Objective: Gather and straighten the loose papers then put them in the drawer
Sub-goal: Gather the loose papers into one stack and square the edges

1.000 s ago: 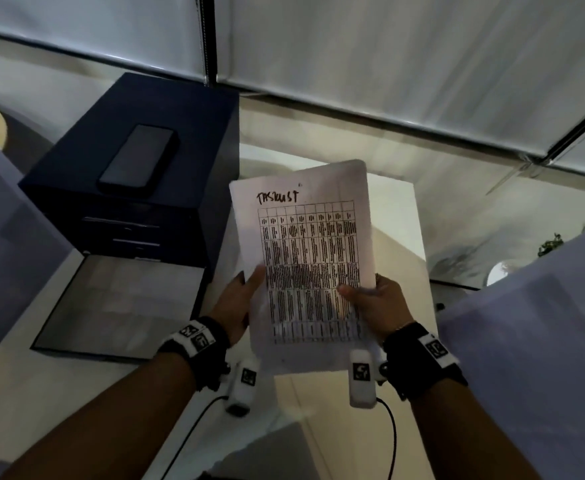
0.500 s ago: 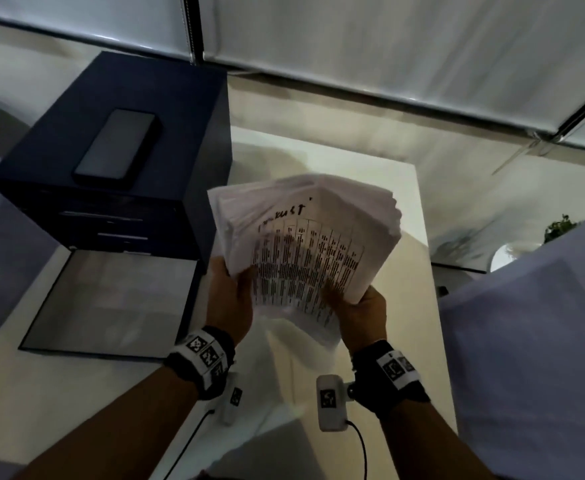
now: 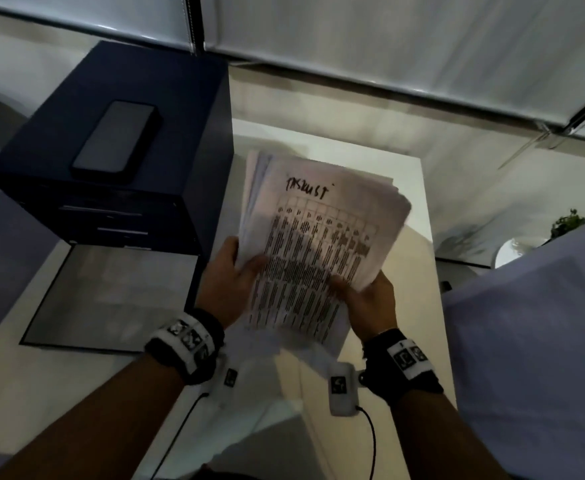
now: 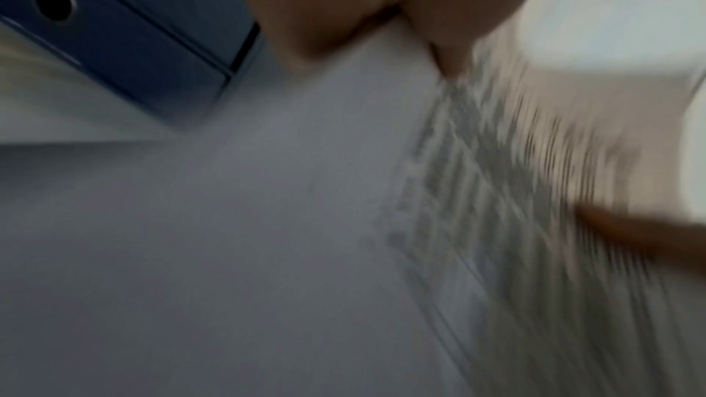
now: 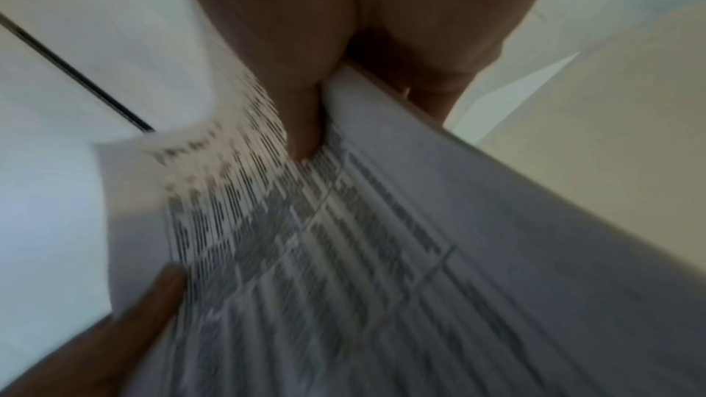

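A stack of white papers (image 3: 318,244), its top sheet printed with a table under handwriting, is held up above the white table (image 3: 419,237). The sheets fan out unevenly at their far edges. My left hand (image 3: 232,278) grips the stack's left edge, thumb on top. My right hand (image 3: 367,299) grips its lower right edge. The papers (image 4: 515,192) look blurred in the left wrist view. In the right wrist view my thumb presses on the printed sheet (image 5: 325,237). The dark blue drawer unit (image 3: 117,174) stands to the left, with its bottom drawer (image 3: 111,296) pulled out.
A black phone (image 3: 116,140) lies on top of the drawer unit. White roller blinds (image 3: 388,39) hang behind the table. A lavender surface (image 3: 533,341) rises at the right, with a small plant (image 3: 568,223) beyond it.
The stack went from an upright, even sheaf to a bent, fanned one, and now stands up more again, leaning to the right. Both hands have kept hold of it.
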